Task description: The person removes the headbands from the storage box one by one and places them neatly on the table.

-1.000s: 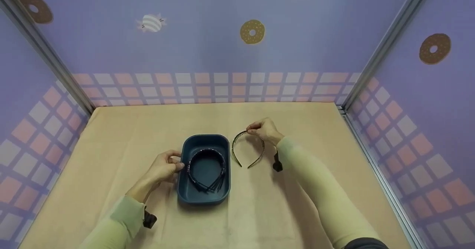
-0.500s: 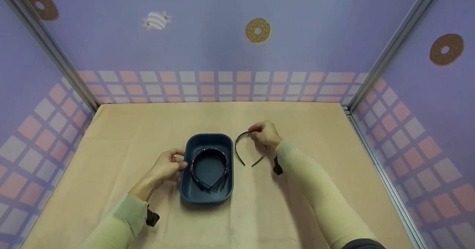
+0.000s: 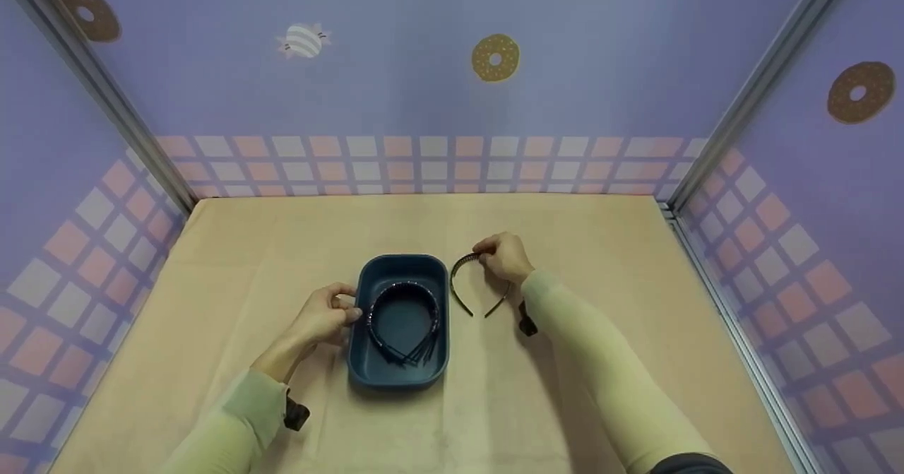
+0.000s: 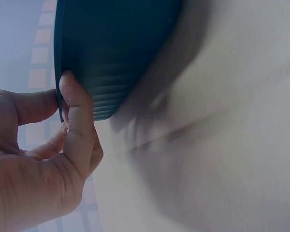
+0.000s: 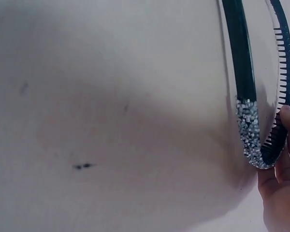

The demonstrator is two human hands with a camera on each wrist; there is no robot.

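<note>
Right hand [image 3: 503, 258] is down on the beige tabletop [image 3: 565, 234], fingers curled and pinching the top of the arch of a toothed headband [image 3: 474, 287]; from the head view that band stands just to the right of the dark blue tray [image 3: 400, 268], its two ends pointing back toward the person. The right wrist view shows it close up: comb teeth along the inside, a glittery strip on the outer curve, and fingertips [image 5: 286, 145] clamped right at the bend of the headband [image 5: 253, 140]. Over on the other side, the left hand [image 3: 321, 318] grips the tray's left rim, thumb and fingers curled onto the edge; the left wrist view confirms it, with the thumb [image 4: 77, 121] pressed against the ribbed outer wall of the tray [image 4: 116, 53] and the other fingers tucked behind. Inside the tray lies a small stack of dark headbands [image 3: 402, 322], arches toward the far end, ends bunched toward the near end. Pale green sleeves [image 3: 607, 368] cover both forearms.
</note>
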